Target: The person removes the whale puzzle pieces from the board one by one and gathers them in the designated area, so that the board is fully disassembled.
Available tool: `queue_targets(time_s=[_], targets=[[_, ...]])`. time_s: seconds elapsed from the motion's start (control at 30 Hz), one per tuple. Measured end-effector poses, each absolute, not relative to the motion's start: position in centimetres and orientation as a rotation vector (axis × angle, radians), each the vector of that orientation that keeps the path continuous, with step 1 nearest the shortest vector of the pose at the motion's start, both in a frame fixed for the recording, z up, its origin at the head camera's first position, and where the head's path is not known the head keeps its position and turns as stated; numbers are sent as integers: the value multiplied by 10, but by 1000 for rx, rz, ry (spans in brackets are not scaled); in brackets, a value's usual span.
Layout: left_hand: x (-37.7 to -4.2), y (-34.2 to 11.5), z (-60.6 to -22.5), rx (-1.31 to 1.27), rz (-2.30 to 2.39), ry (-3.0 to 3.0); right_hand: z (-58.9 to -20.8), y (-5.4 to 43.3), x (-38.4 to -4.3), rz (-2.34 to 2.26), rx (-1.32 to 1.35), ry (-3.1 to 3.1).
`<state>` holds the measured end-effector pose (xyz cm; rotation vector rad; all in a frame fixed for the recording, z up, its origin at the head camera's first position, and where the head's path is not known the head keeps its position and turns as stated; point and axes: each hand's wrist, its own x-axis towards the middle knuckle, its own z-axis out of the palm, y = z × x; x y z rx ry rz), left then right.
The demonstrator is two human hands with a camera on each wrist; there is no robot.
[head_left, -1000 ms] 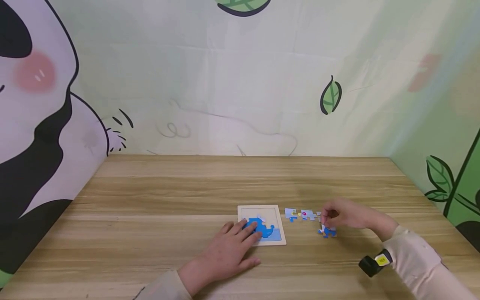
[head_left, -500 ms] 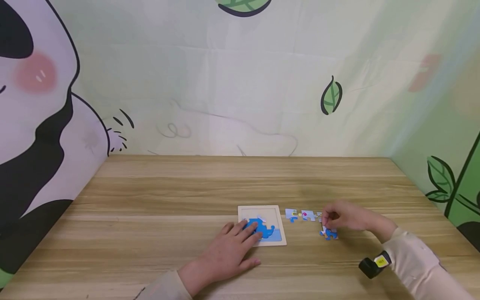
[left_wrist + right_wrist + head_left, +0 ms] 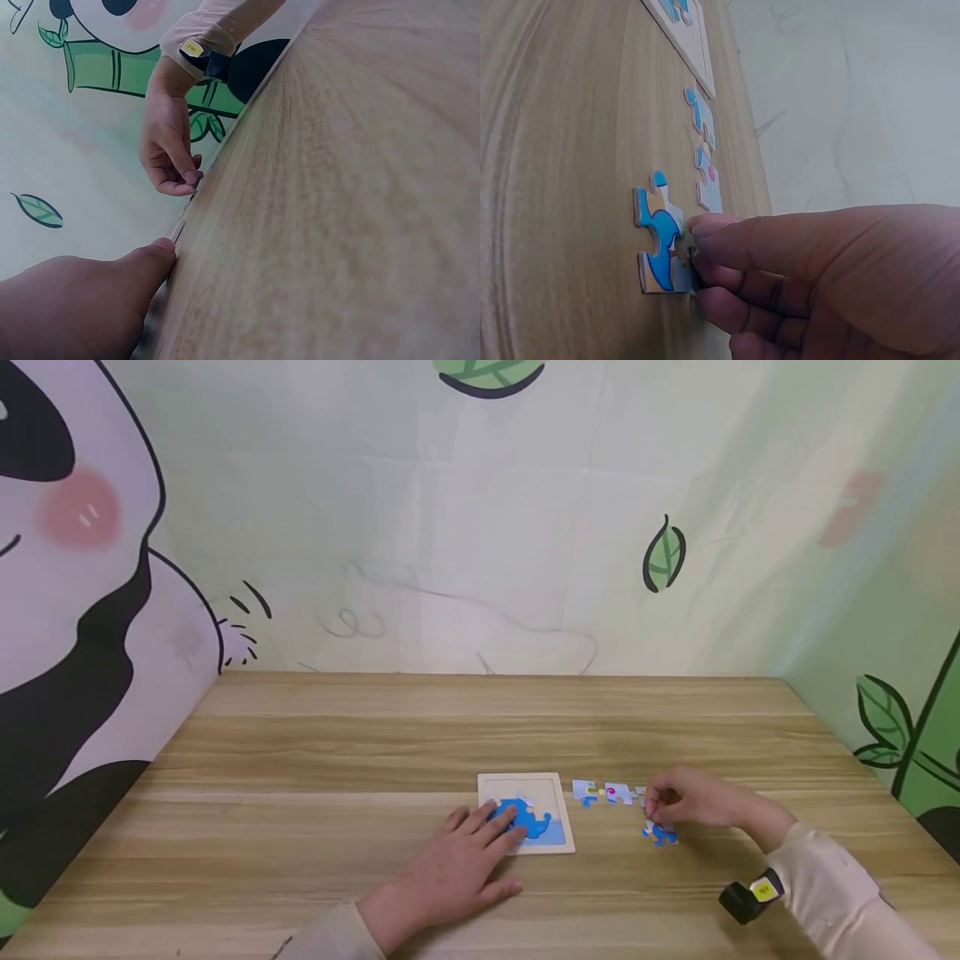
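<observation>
My left hand (image 3: 450,868) lies spread palm down, its fingertips over the near left part of a pale wooden puzzle tray (image 3: 547,849). Part of a blue animal picture (image 3: 534,827) shows inside that tray. To the right, my right hand (image 3: 693,797) pinches a small puzzle piece between thumb and fingers; the fingers cover most of it. Just below those fingertips a blue and white jigsaw piece (image 3: 662,244) lies on the table, right at the pinched piece in the right wrist view. The left wrist view shows my left thumb (image 3: 154,259) at the tray's edge.
Between tray and right hand lie loose puzzle pieces: a light blue one (image 3: 582,790) and one with a pink swirl (image 3: 620,793). Another is partly behind the right hand. A painted wall (image 3: 450,527) rises behind the wooden table (image 3: 315,752); a black camera (image 3: 742,902) hangs off the right wrist.
My right hand has shifted slightly nearer to me, and the blue and white piece under its fingers has slid a little the same way. The left hand stays on the tray.
</observation>
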<state>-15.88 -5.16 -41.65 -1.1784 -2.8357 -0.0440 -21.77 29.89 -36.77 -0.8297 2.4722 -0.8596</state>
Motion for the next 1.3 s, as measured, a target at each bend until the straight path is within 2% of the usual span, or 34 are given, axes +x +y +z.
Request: queue_targets(time_s=[0.47, 1.3], targets=[[-159, -51, -414, -1195, -10, -2823, -360, 295, -217, -873, -823, 2569], [-161, -55, -410, -1162, -47, -2874, -355, 241, -220, -925, -881, 2780]])
